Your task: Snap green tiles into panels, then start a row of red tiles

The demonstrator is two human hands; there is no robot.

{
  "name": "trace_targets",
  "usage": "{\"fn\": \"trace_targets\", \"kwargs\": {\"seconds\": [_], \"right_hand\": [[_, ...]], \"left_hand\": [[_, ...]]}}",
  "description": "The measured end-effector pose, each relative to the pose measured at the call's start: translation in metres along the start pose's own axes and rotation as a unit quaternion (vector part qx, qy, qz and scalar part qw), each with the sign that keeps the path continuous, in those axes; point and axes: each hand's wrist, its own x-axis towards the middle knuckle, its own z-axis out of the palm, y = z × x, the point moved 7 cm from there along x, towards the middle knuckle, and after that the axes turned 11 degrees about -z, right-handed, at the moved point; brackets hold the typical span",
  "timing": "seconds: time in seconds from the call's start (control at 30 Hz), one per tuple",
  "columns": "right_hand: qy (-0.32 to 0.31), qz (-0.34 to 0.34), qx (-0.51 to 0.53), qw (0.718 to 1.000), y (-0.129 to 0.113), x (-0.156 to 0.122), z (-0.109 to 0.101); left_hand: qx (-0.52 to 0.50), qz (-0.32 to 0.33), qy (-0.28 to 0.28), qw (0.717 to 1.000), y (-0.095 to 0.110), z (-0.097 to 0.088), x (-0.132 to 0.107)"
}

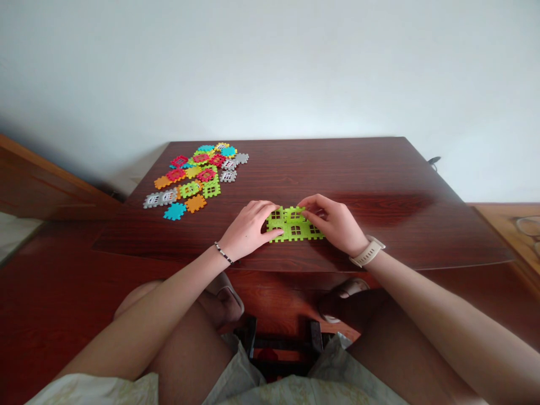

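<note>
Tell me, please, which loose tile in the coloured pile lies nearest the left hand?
The orange tile at the pile's near edge, beside the blue tile; all others lie farther from the left hand.

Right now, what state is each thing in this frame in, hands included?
green panel: several tiles joined, lying flat on the table, gripped at both ends
left hand: closed on the panel's left edge
right hand: fingertips pinching the panel's top right
loose tiles: mixed colours, overlapping in a heap at the far left, untouched
watch: strapped on the right wrist
</note>
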Motion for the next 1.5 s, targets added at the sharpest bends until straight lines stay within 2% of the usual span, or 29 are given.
{"fn": "trace_targets", "kwargs": {"seconds": [0.9,1.33,1.5], "right_hand": [[-0.008,0.0,-0.007,1.0,0.004,-0.001,0.005],[-0.007,-0.047,-0.074,0.996,-0.008,0.001,-0.003],[-0.025,-0.061,-0.087,0.994,-0.01,0.0,-0.001]], "left_hand": [[-0.005,-0.001,0.002,1.0,-0.001,0.001,0.0],[-0.003,-0.004,-0.002,1.0,-0.002,0.002,0.0],[-0.006,-0.001,0.002,1.0,-0.003,0.002,0.0]]}}
